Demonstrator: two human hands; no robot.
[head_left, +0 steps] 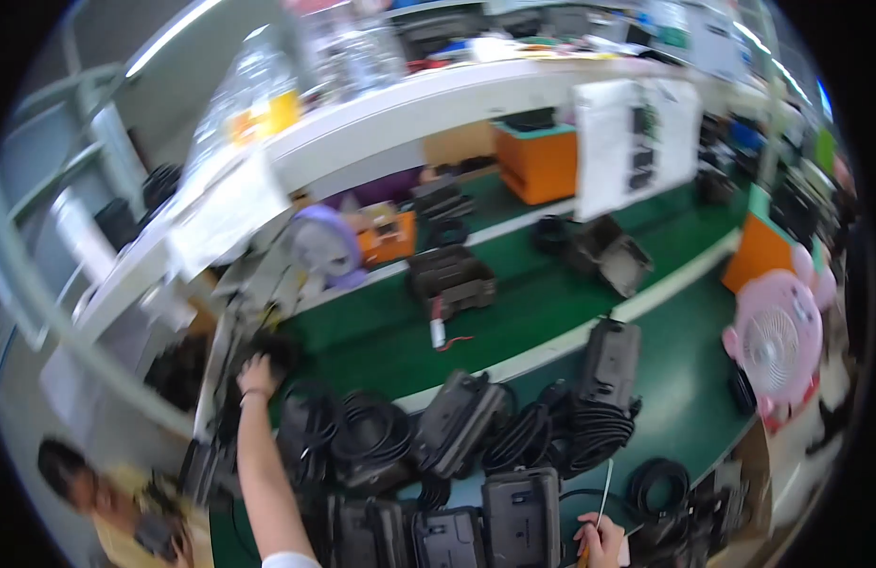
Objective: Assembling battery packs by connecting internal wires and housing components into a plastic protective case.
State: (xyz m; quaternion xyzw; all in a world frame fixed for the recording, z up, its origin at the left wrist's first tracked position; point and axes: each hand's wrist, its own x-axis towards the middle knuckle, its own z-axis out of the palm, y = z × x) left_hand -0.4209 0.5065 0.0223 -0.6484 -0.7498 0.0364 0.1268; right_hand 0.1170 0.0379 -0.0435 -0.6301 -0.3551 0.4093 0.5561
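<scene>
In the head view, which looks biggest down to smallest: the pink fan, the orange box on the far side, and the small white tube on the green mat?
1. Pink fan, though it sits nearer the camera, so its lead over the box is unsure.
2. Orange box.
3. White tube, plainly smallest.

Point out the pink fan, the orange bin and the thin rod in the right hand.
pink fan (775, 343), head view, on the round front grille.
orange bin (540, 163), head view, on its front wall.
thin rod (605, 490), head view, on the shaft above the right hand (603, 541).
</scene>
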